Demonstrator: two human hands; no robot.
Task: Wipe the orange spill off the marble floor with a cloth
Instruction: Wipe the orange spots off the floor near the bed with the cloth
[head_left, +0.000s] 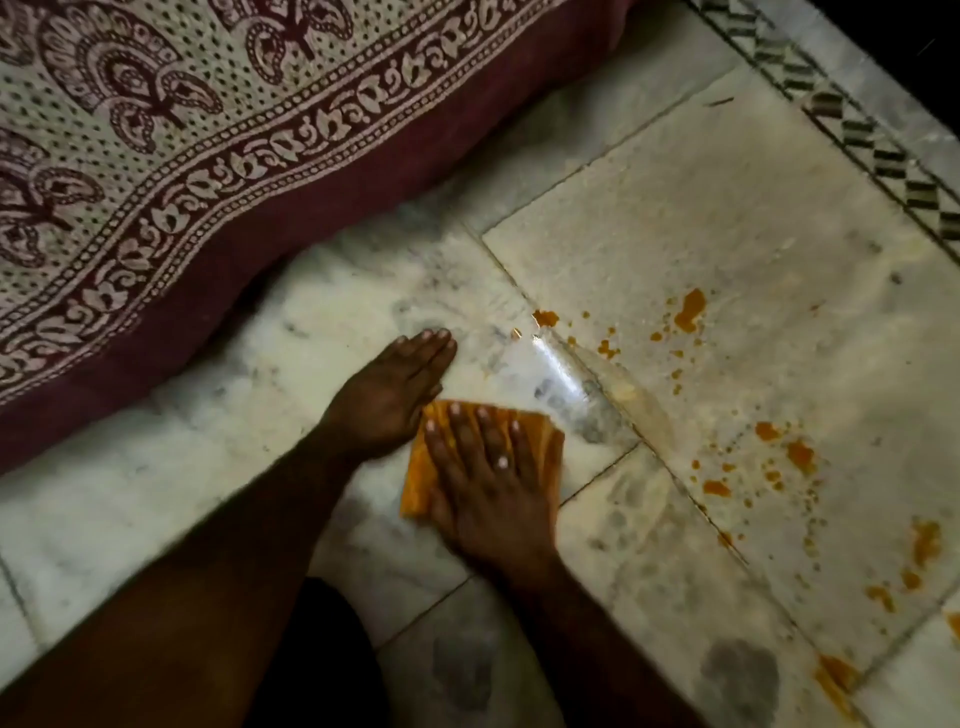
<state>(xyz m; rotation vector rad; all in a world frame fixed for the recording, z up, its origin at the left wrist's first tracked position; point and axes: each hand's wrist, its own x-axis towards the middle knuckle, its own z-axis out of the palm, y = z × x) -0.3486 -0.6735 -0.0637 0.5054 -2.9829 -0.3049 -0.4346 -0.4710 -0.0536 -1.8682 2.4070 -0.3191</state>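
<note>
An orange folded cloth (421, 467) lies flat on the white marble floor (701, 234). My right hand (493, 488) presses down on the cloth with fingers spread, covering most of it. My left hand (395, 395) rests flat on the bare floor just left of the cloth, fingers straight and together, holding nothing. Orange spill (688, 309) is scattered in blobs and drops to the right of the cloth, with more patches at the spill's lower part (800, 454) and far right (924, 540). A wet shiny streak (561, 369) runs between cloth and spill.
A maroon and cream patterned bedspread (208, 156) hangs over the floor at the upper left. A dark patterned inlay border (857, 135) crosses the floor at the upper right. Grey veins mark the tiles near me.
</note>
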